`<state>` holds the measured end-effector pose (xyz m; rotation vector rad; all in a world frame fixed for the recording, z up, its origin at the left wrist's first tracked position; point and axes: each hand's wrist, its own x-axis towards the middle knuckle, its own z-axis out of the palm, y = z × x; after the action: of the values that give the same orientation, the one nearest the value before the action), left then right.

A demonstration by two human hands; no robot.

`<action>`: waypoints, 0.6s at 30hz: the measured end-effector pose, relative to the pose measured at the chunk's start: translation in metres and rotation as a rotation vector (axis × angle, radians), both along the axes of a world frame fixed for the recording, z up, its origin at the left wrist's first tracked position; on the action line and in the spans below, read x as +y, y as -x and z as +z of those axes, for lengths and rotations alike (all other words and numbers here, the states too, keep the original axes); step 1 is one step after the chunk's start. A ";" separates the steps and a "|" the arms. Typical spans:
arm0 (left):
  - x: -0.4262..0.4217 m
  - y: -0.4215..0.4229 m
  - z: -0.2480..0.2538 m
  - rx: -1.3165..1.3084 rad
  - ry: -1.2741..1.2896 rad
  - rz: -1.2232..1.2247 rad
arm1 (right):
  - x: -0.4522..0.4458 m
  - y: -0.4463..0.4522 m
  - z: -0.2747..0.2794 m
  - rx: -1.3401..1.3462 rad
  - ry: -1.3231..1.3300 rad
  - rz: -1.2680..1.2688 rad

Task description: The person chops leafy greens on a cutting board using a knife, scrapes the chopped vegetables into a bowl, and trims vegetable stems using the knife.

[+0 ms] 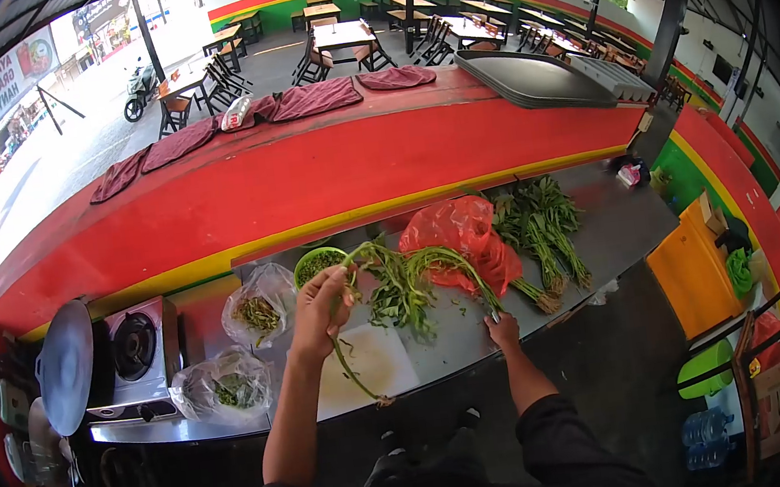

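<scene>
My left hand (323, 301) is raised above the counter, its fingers closed on a long green water spinach stalk (355, 373) whose rooty end hangs down over a white cutting board (380, 365). At the counter's front edge my right hand (504, 329) is closed on what looks like a small knife (494, 314); its blade shows only as a short shiny piece. Loose leafy greens (400, 290) lie between the hands. Behind them is a red plastic bag (452, 236), with bundles of rooted greens (543, 231) to its right.
Left of the board are a green bowl of cut greens (318, 264), two clear bags of greens (261, 306) (224, 389), a gas stove (138, 354) and a large wok (67, 367). A red wall (306, 181) with cloths borders the counter's back. An orange table (691, 272) stands right.
</scene>
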<state>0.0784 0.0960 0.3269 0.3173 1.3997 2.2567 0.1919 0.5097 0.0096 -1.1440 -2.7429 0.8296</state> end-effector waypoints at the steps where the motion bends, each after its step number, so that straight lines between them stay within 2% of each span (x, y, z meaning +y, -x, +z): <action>1: -0.008 0.002 0.008 0.026 -0.086 0.031 | -0.001 0.000 -0.007 0.102 -0.073 -0.021; 3: -0.020 0.003 0.026 0.056 -0.177 0.060 | 0.003 0.002 -0.015 0.107 -0.094 -0.029; 5: -0.030 0.004 0.039 0.093 -0.278 0.256 | 0.010 0.003 -0.034 0.137 -0.202 0.001; 6: -0.034 0.008 0.038 0.092 -0.280 0.259 | 0.010 0.003 -0.027 0.136 -0.203 0.003; 8: -0.046 0.017 0.029 0.088 -0.395 0.499 | 0.006 0.000 -0.008 0.095 0.230 -0.083; 9: -0.058 0.021 0.017 0.089 -0.471 0.477 | 0.009 -0.004 -0.012 0.163 0.240 -0.031; 10: -0.066 0.025 -0.002 0.087 -0.472 0.481 | 0.011 -0.005 -0.009 0.160 0.238 -0.028; 12: -0.078 0.032 -0.057 0.005 -0.443 0.699 | 0.011 -0.012 0.002 0.148 0.328 0.039; 14: -0.090 0.023 -0.139 -0.054 -0.259 0.747 | 0.006 -0.016 0.011 0.189 0.324 0.074; 16: -0.099 -0.002 -0.209 -0.285 -0.125 0.808 | 0.000 -0.022 0.010 0.246 0.257 0.112; 18: -0.117 -0.027 -0.280 -0.436 0.109 0.747 | -0.010 -0.029 0.011 0.286 0.283 0.100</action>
<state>0.1058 -0.0215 0.0467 -0.8185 1.5380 2.5502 0.2214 0.4998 0.0208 -0.8468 -2.5192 1.3155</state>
